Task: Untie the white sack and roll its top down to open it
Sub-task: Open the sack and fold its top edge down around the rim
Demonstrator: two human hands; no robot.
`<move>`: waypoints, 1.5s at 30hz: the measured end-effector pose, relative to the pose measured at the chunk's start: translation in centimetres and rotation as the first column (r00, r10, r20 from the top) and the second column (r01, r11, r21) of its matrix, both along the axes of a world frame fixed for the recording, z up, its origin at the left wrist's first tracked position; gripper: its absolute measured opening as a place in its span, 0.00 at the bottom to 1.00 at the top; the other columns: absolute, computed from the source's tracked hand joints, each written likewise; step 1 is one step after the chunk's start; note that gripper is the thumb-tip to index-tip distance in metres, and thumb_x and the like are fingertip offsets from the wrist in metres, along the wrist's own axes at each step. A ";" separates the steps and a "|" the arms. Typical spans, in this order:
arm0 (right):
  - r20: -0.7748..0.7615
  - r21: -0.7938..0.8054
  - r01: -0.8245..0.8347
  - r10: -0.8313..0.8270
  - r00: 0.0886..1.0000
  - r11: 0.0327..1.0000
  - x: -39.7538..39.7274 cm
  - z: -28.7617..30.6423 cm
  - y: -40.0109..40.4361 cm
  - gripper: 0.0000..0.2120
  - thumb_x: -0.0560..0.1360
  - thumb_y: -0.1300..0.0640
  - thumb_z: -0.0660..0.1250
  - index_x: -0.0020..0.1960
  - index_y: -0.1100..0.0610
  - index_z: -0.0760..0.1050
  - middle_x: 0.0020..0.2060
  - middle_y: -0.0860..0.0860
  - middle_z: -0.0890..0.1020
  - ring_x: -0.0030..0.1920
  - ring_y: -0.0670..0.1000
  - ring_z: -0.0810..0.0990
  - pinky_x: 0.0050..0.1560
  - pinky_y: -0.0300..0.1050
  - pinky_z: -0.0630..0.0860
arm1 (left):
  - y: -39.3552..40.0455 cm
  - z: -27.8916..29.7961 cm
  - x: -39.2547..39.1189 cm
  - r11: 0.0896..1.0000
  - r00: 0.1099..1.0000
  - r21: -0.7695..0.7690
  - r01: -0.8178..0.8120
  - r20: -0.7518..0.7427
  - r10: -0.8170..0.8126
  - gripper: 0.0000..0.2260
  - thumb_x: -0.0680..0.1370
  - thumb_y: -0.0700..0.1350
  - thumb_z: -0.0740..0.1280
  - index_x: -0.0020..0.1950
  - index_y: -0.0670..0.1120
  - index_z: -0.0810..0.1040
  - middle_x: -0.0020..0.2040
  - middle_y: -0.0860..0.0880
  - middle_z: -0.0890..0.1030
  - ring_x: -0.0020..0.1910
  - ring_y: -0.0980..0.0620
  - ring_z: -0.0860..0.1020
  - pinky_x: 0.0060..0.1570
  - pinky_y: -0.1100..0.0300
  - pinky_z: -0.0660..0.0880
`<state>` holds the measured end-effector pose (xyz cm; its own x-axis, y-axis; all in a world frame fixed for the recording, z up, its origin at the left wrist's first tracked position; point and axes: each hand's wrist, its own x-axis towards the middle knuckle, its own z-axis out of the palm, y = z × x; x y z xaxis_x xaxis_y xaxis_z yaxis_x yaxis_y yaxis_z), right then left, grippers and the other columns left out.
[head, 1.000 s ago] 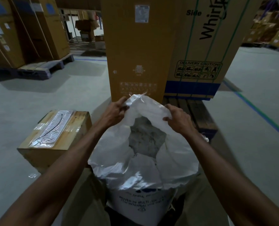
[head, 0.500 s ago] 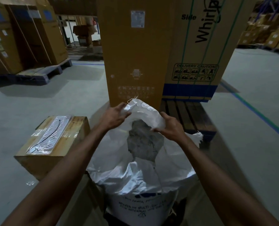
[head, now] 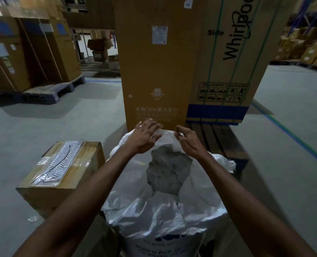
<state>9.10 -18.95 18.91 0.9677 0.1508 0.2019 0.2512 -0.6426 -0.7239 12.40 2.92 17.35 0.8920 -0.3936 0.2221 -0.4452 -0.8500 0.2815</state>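
The white woven sack [head: 159, 217] stands upright right in front of me, its mouth open and the near side folded down over the printed body. Grey powdery contents [head: 167, 173] show inside the opening. My left hand [head: 144, 139] lies over the far rim of the sack, fingers curled on the white fabric. My right hand [head: 188, 143] pinches the same far rim just to the right. Both hands sit close together at the back of the mouth. No tie or string is visible.
A taped cardboard box [head: 61, 173] sits on the floor to the left of the sack. A tall appliance carton [head: 181, 62] stands on a wooden pallet [head: 222, 143] just behind. More cartons on pallets [head: 33, 58] line the far left and right. Open concrete floor lies on either side.
Both hands have moved forward and closer together along the far rim of the sack. The far flap, raised before, now sits lower and farther from me.
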 end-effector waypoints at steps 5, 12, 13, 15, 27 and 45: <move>-0.115 0.011 -0.042 0.043 0.992 0.999 1.5 0.6 -1.8 0.12 0.84 0.48 0.60 0.52 0.57 0.75 0.48 0.51 0.80 0.49 0.52 0.78 0.54 0.54 0.75 | -0.4 -0.4 1.0 0.962 0.982 -0.270 0.024 -0.176 -0.074 0.13 0.86 0.49 0.56 0.47 0.46 0.74 0.47 0.45 0.77 0.45 0.48 0.72 0.47 0.51 0.70; 0.450 -0.661 0.185 0.186 0.874 0.727 2.5 -1.3 -2.1 0.15 0.84 0.42 0.56 0.63 0.51 0.69 0.46 0.50 0.77 0.32 0.51 0.73 0.29 0.49 0.75 | -1.9 2.0 2.6 0.885 0.860 -0.439 -0.154 -0.501 -0.098 0.18 0.83 0.58 0.60 0.56 0.45 0.80 0.50 0.50 0.78 0.46 0.50 0.76 0.47 0.57 0.71; 0.395 -0.648 0.121 0.197 0.897 0.752 2.6 -1.3 -2.2 0.14 0.84 0.44 0.55 0.64 0.50 0.69 0.44 0.50 0.78 0.31 0.52 0.73 0.30 0.50 0.76 | -1.6 2.3 2.6 0.907 0.885 -0.410 -0.098 -0.452 -0.109 0.22 0.81 0.64 0.60 0.63 0.48 0.77 0.55 0.52 0.78 0.50 0.52 0.77 0.51 0.56 0.74; 0.065 -0.440 -0.107 0.150 0.986 0.891 3.1 -0.7 -2.4 0.16 0.85 0.44 0.55 0.67 0.48 0.73 0.43 0.52 0.81 0.34 0.52 0.76 0.37 0.52 0.76 | -0.7 2.1 2.6 0.962 0.955 -0.263 0.065 -0.265 -0.137 0.25 0.79 0.66 0.64 0.69 0.54 0.71 0.60 0.55 0.76 0.54 0.53 0.78 0.54 0.54 0.76; 0.369 -0.476 0.106 0.089 0.925 0.873 5.8 -1.8 -0.8 0.06 0.83 0.53 0.62 0.48 0.53 0.74 0.43 0.49 0.76 0.41 0.52 0.75 0.39 0.48 0.70 | 0.5 2.1 4.9 0.924 0.935 -0.368 -0.103 -0.353 -0.036 0.19 0.85 0.54 0.58 0.43 0.43 0.77 0.41 0.47 0.77 0.42 0.46 0.75 0.44 0.49 0.71; 0.244 -0.735 -0.018 0.290 0.925 0.677 5.7 -2.9 -2.1 0.28 0.79 0.29 0.55 0.63 0.51 0.69 0.55 0.49 0.79 0.47 0.49 0.77 0.50 0.50 0.73 | -1.4 -0.1 6.2 0.900 0.864 -0.424 -0.101 -0.486 -0.132 0.12 0.78 0.56 0.68 0.53 0.49 0.80 0.55 0.49 0.81 0.53 0.49 0.78 0.51 0.55 0.72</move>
